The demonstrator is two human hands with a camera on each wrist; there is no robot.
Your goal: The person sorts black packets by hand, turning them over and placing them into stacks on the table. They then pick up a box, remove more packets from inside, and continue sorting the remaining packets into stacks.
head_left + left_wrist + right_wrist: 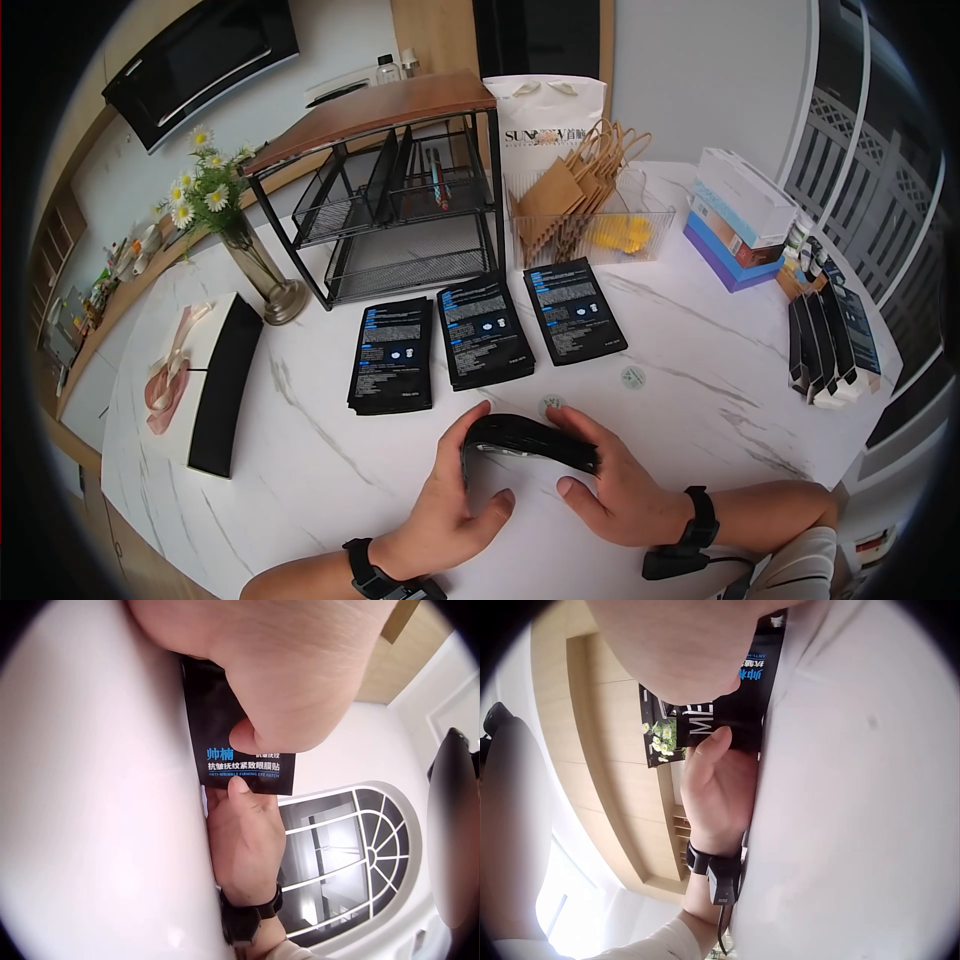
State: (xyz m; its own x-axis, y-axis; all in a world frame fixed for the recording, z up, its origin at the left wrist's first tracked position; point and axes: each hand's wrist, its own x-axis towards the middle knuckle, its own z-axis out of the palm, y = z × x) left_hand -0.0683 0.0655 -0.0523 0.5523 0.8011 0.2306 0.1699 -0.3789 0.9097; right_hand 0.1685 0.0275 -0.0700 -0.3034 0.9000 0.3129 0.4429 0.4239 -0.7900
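Both hands hold a bunch of black eye patch packets (530, 432) on edge, close over the table in front of the body. My left hand (445, 500) grips the left end and my right hand (635, 490) the right end. The bunch bows upward in the middle. In the left wrist view, blue and white print shows on the front packet (217, 712), with a thumb at its lower edge. Most of the fingers behind the bunch are hidden. Beyond the hands lie a left stack (390, 360), a middle stack (487, 330) and a right stack (573, 312) of similar packets.
Round stickers (633, 377) lie on the marble-patterned table (300, 520). At left are a ribboned box (220, 390) and a flower vase (260, 270). A mesh shelf (400, 185) and a bin of paper bags (590, 235) stand behind. Boxes (735, 225) and black cartons (830, 345) stand at right.
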